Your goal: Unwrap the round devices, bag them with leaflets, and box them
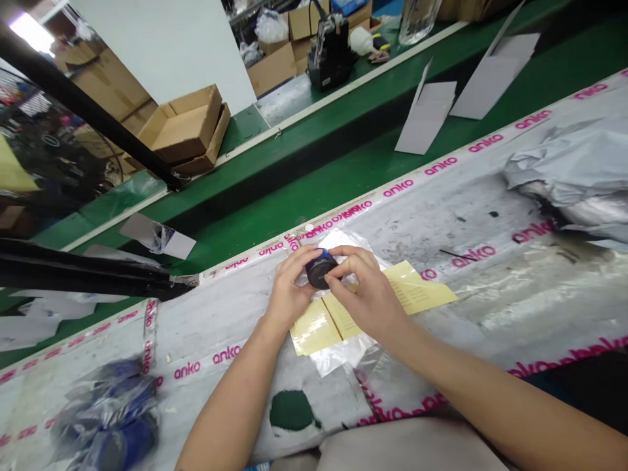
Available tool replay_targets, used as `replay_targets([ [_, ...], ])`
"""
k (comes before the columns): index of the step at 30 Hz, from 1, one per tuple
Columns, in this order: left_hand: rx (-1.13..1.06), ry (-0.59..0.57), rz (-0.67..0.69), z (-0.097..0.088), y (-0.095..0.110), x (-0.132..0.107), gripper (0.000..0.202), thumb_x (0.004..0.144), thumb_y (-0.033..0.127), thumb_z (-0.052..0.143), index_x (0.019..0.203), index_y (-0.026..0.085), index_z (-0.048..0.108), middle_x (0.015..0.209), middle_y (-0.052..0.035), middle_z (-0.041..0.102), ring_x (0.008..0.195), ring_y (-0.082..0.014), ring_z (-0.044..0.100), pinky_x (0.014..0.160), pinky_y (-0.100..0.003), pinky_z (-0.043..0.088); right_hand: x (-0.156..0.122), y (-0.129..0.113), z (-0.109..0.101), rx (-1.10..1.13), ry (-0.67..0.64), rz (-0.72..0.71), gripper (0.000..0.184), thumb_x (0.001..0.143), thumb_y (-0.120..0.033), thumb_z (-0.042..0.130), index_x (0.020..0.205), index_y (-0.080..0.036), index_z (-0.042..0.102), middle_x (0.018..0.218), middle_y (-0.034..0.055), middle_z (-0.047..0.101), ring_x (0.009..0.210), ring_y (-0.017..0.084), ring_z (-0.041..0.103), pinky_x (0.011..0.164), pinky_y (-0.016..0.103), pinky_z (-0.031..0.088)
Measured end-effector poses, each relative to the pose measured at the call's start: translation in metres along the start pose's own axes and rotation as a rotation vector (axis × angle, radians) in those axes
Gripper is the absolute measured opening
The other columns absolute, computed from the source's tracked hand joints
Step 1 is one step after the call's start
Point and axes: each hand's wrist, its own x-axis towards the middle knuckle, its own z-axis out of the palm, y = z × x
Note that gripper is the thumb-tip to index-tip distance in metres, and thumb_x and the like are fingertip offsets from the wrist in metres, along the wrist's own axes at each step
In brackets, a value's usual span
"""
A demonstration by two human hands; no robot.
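grey-sheeted bench (220, 320), edged w/ pink-lettered tape, is seen beside a green belt (343, 163). 1 black round part (320, 271), blue at its top edge, is held just above the bench by both hands: left hand (287, 291) is wrapped round its left side, right hand (366, 294) is pinched on its right side w/ the fingertips. beneath them 1 clear bag (338, 356) and 2 yellow sheets (417, 291) are laid flat. work is judged approx mid-way: part is picked up and gripped, but not yet bagged or set down. also counted: 1 heap of blue pcs in plastic (112, 418), no. inside can't be told; 1 crumpled grey wrap (574, 170); at least 2 folded grey cards (426, 118) on the belt.
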Motion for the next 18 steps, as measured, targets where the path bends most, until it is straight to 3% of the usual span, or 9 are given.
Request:
replay_targets([
  [7,0.023,0.015,-0.018,0.001,0.001,-0.001,0.050,0.079,0.009,0.078,0.124,0.028,0.066,0.130,-0.0096,0.069,0.125,-0.0251,0.063,0.109,-0.046,0.048,0.001,-0.001,-0.004,-0.047,-0.021,-0.023,0.013,0.091,-0.012,0.057,0.087,-0.024,0.056,0.116,0.0087,0.059,0.116,0.026,0.057,0.096,0.048,0.049],
  [14,0.022,0.016,-0.039,0.001,0.003,-0.001,0.054,0.077,0.001,0.075,0.123,0.028,0.067,0.130,-0.0087,0.069,0.125,-0.0245,0.062,0.109,-0.046,0.047,-0.001,-0.007,-0.009,-0.158,-0.063,-0.136,0.010,0.096,-0.014,0.055,0.091,-0.023,0.054,0.120,0.0107,0.055,0.122,0.030,0.050,0.100,0.054,0.044],
  [18,0.012,0.037,-0.028,0.001,0.002,-0.001,0.055,0.077,0.000,0.071,0.124,0.027,0.066,0.129,-0.0085,0.070,0.125,-0.0242,0.063,0.108,-0.045,0.049,-0.001,-0.011,-0.012,-0.140,-0.117,-0.119,0.009,0.096,-0.016,0.055,0.092,-0.025,0.055,0.125,0.0104,0.053,0.125,0.031,0.048,0.102,0.056,0.043],
])
